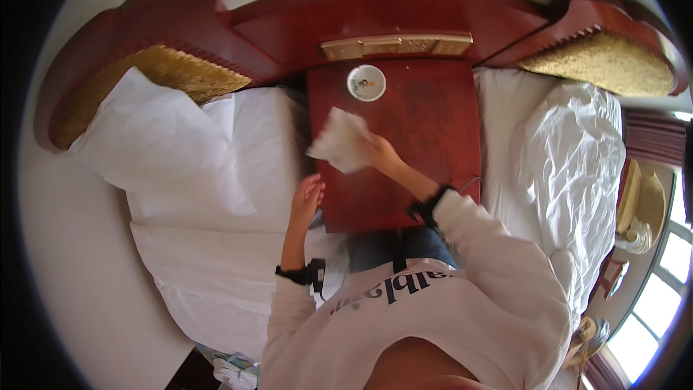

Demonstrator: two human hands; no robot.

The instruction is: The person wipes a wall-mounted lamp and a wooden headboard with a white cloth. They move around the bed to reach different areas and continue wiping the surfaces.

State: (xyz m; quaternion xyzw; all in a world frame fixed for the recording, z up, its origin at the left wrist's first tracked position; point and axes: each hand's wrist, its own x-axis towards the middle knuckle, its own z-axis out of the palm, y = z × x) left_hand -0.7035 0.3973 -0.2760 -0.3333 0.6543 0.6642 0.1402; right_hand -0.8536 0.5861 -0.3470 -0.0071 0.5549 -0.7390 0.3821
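Observation:
My right hand point(383, 153) grips a white cloth or wipe point(342, 141) over the left part of a red-brown wooden nightstand point(427, 114). The cloth is blurred, and whether it touches the wood I cannot tell. At the nightstand's left edge is my left hand point(307, 195), fingers slightly curled and apart, holding nothing. A round white ashtray point(366, 83) stands near the back of the top, with what look like cigarette butts and ash inside. Black bands point(430, 207) circle both wrists.
Beds flank the nightstand: the left one point(216, 260) has a white pillow point(162, 130), the right one a crumpled white duvet point(568, 173). A red wooden headboard point(390, 11) carries a gold switch panel point(398, 46). A thin cable point(470, 183) lies at the nightstand's right edge. Chairs and windows are far right.

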